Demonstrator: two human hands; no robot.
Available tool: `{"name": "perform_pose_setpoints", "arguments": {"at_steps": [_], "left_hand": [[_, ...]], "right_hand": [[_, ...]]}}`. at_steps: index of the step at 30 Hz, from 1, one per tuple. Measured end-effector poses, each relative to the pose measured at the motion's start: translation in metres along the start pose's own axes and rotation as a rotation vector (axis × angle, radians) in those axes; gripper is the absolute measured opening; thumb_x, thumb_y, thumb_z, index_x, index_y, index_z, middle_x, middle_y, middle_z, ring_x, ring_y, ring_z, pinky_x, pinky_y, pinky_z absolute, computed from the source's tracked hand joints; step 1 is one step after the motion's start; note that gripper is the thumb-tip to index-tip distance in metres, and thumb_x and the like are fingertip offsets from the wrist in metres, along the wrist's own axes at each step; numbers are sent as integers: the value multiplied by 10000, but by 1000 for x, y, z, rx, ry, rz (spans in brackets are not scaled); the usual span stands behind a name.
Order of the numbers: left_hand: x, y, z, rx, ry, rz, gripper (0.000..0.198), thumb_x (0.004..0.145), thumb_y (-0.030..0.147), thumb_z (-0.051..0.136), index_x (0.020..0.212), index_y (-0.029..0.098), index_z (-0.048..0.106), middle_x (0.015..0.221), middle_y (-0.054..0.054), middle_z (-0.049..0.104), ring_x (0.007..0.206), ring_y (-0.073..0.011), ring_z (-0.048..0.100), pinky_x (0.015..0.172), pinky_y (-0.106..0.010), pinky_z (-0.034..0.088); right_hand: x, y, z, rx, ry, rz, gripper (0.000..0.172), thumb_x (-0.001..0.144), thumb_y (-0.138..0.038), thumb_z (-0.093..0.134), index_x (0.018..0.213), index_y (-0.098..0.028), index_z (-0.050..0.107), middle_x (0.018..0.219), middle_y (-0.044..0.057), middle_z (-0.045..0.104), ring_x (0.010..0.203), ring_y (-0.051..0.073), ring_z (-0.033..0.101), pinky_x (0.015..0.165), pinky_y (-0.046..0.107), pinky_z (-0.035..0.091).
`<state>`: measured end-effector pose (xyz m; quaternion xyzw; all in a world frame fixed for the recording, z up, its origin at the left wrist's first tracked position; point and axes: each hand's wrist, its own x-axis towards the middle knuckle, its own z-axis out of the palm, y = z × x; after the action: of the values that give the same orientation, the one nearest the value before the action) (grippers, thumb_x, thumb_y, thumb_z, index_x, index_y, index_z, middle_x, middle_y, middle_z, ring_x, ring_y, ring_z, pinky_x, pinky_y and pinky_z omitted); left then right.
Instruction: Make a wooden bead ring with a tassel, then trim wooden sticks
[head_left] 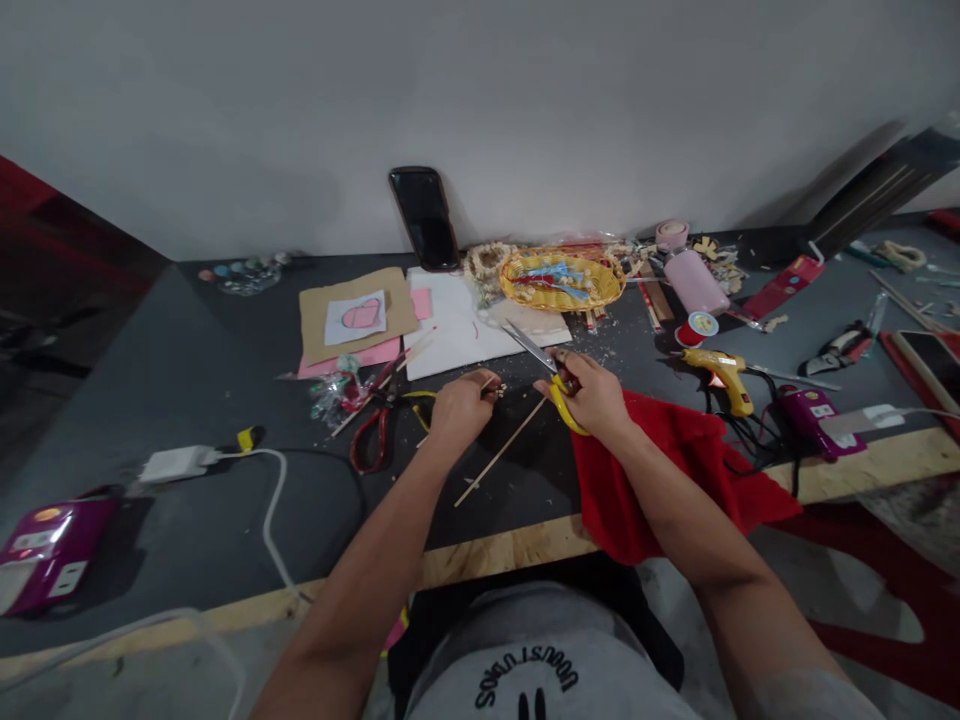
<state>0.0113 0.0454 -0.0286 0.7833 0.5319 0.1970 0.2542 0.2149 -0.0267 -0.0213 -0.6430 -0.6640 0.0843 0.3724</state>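
Observation:
Over the middle of the table my right hand (592, 398) is closed on a pair of scissors (566, 405) with yellow handles, the metal blades pointing up and left. A thin wooden stick (499, 453) slants down to the left, its upper end close to the fingers of that hand; whether they touch it I cannot tell. My left hand (463, 408) is closed in a pinch, with small pale bits at its fingertips that are too small to name. Under my right forearm lies a red cloth (660, 470). Left of my left hand is a red-handled tool (371, 440).
A yellow wicker basket (559, 303) with small decorations sits at the back, near a phone (424, 215) leaning on the wall. To the right lie a yellow glue gun (716, 372), a red thread spool (696, 330) and a purple power socket (817, 420). Cardboard (315, 325) and a white cable (274, 510) are on the left.

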Motion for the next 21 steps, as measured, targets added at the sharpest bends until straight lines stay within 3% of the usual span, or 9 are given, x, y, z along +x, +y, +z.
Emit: {"name": "perform_pose_setpoints", "arguments": {"at_steps": [3,7,11,16,21], "left_hand": [[0,-2,-8,-63,24,-10,205,716,149,643,876,236,738,912,-75,755,861,-270,678,819,-333,488],[-2,-1,-20,-326,112,-4,179,825,280,591,901,202,735,984,-85,752,946,-246,666,882,-323,472],[-8,7,-25,-564,112,-22,244,852,292,571,1040,190,689,830,-38,740,756,-169,631,732,-253,461],[-15,21,-19,-838,79,-66,157,756,287,689,873,184,681,652,17,634,559,-103,508,552,-194,385],[-19,31,-16,-944,64,-67,203,694,344,767,795,184,692,614,19,611,556,-104,510,539,-196,396]], "right_hand": [[1,-1,-2,17,-2,4,505,867,-552,600,1212,-186,651,846,55,652,703,163,609,667,256,509],[1,-3,-4,33,-5,8,521,869,-541,600,1227,-166,641,913,75,660,752,172,623,698,269,525],[0,-7,-3,12,-69,-40,567,848,-537,629,1290,-184,596,1039,104,651,941,222,627,844,336,539],[-4,-15,0,-31,-166,-114,607,829,-546,648,1316,-190,576,1117,122,634,1087,274,585,966,420,503],[-5,-20,0,-44,-187,-131,601,840,-551,634,1315,-188,572,1120,125,633,1067,274,592,953,424,508]]}}
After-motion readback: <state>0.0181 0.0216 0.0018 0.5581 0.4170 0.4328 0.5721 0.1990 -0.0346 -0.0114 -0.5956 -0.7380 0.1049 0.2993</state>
